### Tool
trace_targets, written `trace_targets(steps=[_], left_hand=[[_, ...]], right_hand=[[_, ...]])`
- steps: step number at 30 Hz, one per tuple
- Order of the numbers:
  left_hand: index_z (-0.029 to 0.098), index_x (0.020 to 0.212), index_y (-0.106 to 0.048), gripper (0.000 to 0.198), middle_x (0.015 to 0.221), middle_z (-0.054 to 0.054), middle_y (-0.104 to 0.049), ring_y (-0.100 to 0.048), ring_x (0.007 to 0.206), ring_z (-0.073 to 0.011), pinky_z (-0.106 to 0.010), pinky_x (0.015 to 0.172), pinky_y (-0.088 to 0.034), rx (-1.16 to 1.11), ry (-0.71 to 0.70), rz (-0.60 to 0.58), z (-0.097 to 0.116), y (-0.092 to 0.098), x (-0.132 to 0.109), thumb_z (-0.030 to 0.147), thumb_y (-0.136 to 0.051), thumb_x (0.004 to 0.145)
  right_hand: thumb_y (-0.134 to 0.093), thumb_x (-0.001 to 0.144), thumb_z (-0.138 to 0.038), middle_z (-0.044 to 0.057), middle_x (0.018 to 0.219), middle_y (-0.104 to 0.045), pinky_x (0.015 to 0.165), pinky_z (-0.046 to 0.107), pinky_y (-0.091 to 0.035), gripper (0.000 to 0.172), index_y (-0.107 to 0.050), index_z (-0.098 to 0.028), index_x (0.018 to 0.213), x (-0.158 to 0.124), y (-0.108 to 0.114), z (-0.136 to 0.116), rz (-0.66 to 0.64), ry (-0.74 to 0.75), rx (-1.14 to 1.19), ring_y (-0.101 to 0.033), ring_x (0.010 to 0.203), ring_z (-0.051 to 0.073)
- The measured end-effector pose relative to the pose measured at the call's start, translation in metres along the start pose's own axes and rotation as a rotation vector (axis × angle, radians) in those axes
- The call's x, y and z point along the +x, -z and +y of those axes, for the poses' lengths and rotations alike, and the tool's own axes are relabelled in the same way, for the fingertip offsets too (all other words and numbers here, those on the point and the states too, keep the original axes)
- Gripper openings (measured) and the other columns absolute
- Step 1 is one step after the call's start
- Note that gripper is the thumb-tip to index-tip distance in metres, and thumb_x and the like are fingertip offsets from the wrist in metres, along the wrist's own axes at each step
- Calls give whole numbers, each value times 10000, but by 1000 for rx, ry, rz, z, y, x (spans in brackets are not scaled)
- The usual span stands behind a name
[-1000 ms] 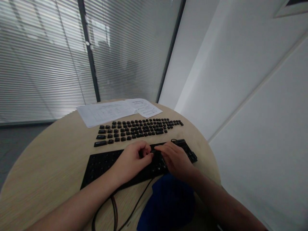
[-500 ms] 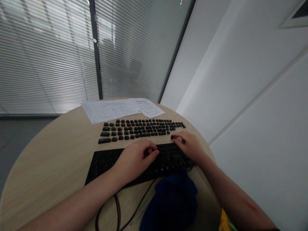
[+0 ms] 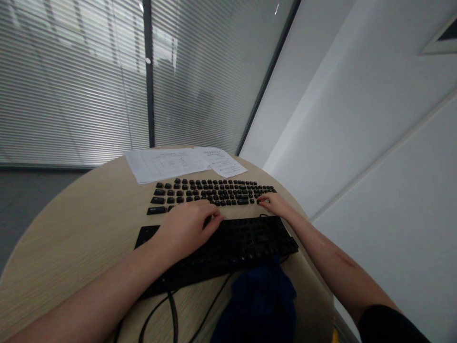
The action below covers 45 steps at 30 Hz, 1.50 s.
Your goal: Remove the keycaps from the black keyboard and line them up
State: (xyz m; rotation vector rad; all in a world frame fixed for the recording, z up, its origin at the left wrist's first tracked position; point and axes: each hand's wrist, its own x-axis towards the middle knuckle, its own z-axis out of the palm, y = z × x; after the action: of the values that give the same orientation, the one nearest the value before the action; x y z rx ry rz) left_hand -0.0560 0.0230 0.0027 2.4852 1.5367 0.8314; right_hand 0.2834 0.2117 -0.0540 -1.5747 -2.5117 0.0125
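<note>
A black keyboard (image 3: 250,240) with its long side toward me lies on the round wooden table (image 3: 89,216). My left hand (image 3: 189,226) rests over its left part, thumb and fingers curled together. Whatever may be between them is too dark to make out. Beyond the keyboard, loose black keycaps (image 3: 221,194) are laid out in rows. At the right end of the nearest row, my right hand (image 3: 274,204) pinches a small black keycap (image 3: 258,201) at its fingertips, low to the table.
Printed paper sheets (image 3: 166,164) lie behind the keycaps. A dark blue cloth (image 3: 262,305) bunches up at the near edge, beside a black cable (image 3: 173,314). A white wall (image 3: 357,119) stands to the right, and glass with blinds (image 3: 82,95) behind the table.
My right hand has moved away from the keyboard to the end of the keycap row with the keycap. My left hand has shifted slightly left, and the keyboard's left end sits nearer to me.
</note>
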Motion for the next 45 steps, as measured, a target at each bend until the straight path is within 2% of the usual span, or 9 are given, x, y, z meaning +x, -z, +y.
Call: trace_targets(steps=[5, 14, 22, 28, 30, 33, 39, 45], left_hand=[[206, 865, -748, 282, 842, -51, -719, -669, 791, -219, -321, 689, -443, -1, -34, 28, -2, 1, -1, 323, -531, 1002], [211, 871, -750, 295, 826, -47, -713, -653, 762, -199, -308, 690, -459, -20, -75, 82, -3, -1, -2, 341, -523, 1006], [201, 863, -747, 297, 828, -53, -715, -654, 762, -206, -322, 686, -451, -27, -81, 75, -3, -1, -2, 326, -519, 1005], [202, 836, -744, 293, 787, -47, -693, -633, 745, -194, -315, 694, -467, -60, -72, 98, -4, -1, -2, 322, -527, 991], [205, 838, -745, 288, 786, -46, -692, -636, 747, -198, -317, 692, -466, -65, -72, 99, -4, -1, -2, 324, -531, 988], [207, 843, -750, 294, 792, -49, -697, -642, 754, -207, -321, 682, -451, -50, -73, 95, -5, -2, -2, 329, -528, 993], [207, 861, -754, 288, 818, -48, -709, -644, 740, -199, -317, 676, -430, -46, -66, 86, -7, -2, -2, 321, -529, 998], [196, 849, -737, 300, 807, -46, -697, -637, 727, -196, -316, 666, -418, -30, -85, 80, -8, -3, -2, 312, -512, 1010]], right_hand=[[-705, 920, -221, 88, 1121, -811, 941, 348, -547, 235, -828, -222, 1120, 5, -7, 2, 5, 14, -17, -745, 1057, 266], [-702, 926, -215, 75, 1079, -805, 969, 351, -541, 305, -781, -217, 1221, 6, -8, 9, 58, 16, 1, -735, 1053, 246], [-720, 911, -218, 73, 1065, -810, 956, 374, -554, 204, -805, -217, 1096, 6, -9, 9, 84, 33, 22, -739, 1045, 261], [-739, 893, -221, 68, 1137, -797, 989, 374, -542, 329, -771, -241, 1220, 7, -10, 8, 89, 50, 32, -721, 1111, 259], [-742, 890, -228, 67, 1153, -797, 992, 372, -542, 321, -783, -256, 1207, 8, -11, 7, 83, 51, 35, -721, 1119, 258], [-738, 885, -227, 58, 1131, -808, 964, 360, -551, 264, -810, -264, 1136, 6, -13, 7, 77, 36, 49, -738, 1073, 252], [-717, 900, -228, 60, 1052, -828, 834, 316, -570, 253, -808, -223, 1136, -2, -19, 12, 96, -20, 108, -752, 830, 203], [-733, 875, -215, 54, 996, -826, 803, 306, -557, 212, -820, -218, 1068, -4, -18, 13, 107, -13, 140, -733, 806, 195]])
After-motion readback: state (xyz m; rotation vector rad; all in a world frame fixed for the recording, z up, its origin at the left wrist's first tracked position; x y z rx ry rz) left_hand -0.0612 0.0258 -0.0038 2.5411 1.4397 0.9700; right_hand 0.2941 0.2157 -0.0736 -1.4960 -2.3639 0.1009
